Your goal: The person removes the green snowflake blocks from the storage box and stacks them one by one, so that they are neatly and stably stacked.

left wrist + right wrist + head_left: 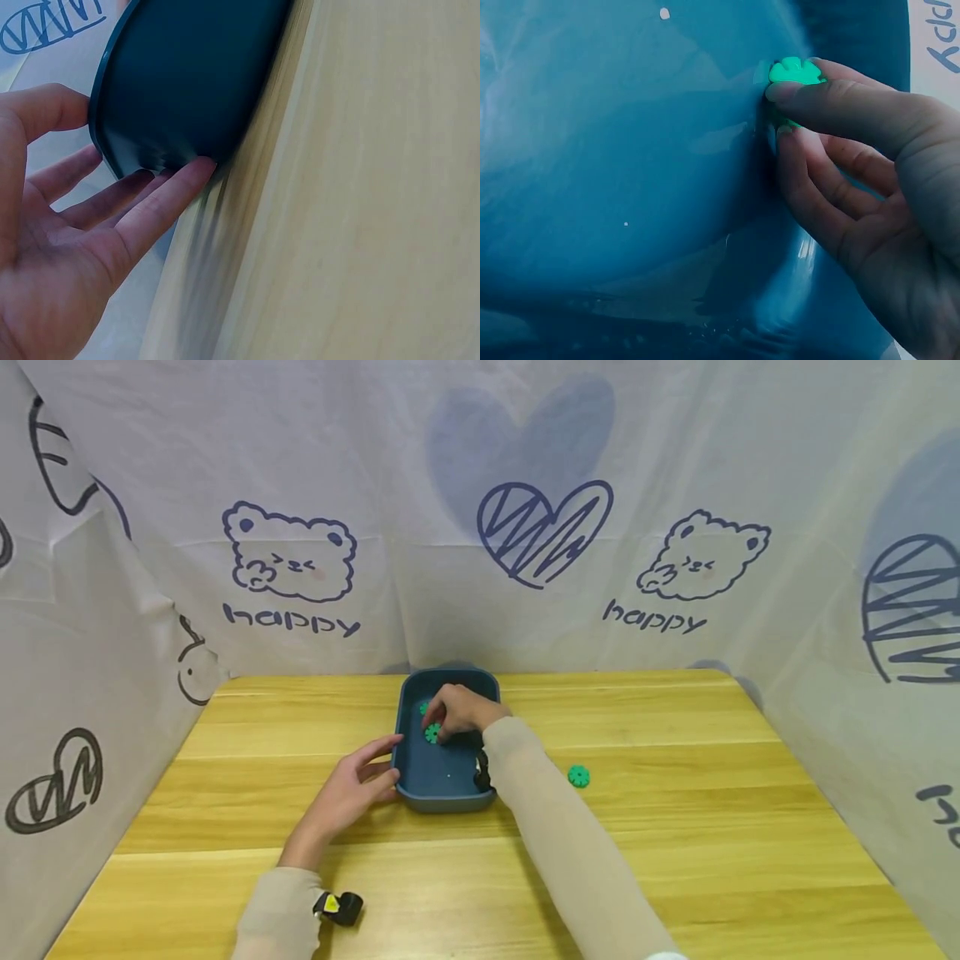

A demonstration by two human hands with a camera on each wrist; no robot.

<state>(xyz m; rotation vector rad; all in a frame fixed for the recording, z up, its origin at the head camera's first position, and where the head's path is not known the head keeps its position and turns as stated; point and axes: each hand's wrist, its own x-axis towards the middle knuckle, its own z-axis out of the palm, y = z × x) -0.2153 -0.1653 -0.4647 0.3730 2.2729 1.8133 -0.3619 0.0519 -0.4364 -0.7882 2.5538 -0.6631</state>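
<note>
A dark blue rectangular bin (442, 781) stands near the far edge of the table. My right hand (459, 708) reaches into it and pinches a green notched disc (432, 732) between thumb and fingertips. In the right wrist view this green disc (796, 71) shows above the thumb, partly covered by it. A second green disc (423, 708) lies just behind, partly hidden by the fingers. My left hand (360, 781) rests its fairly straight fingertips against the bin's left outer wall. The left wrist view shows those fingers (165, 202) spread on the wall (187, 82).
Another green notched disc (579, 776) lies on the wooden table (675, 827), to the right of the bin. Printed white cloth (420, 568) hangs behind the table and along both sides. A black wrist camera (482, 772) overlaps the bin's right side.
</note>
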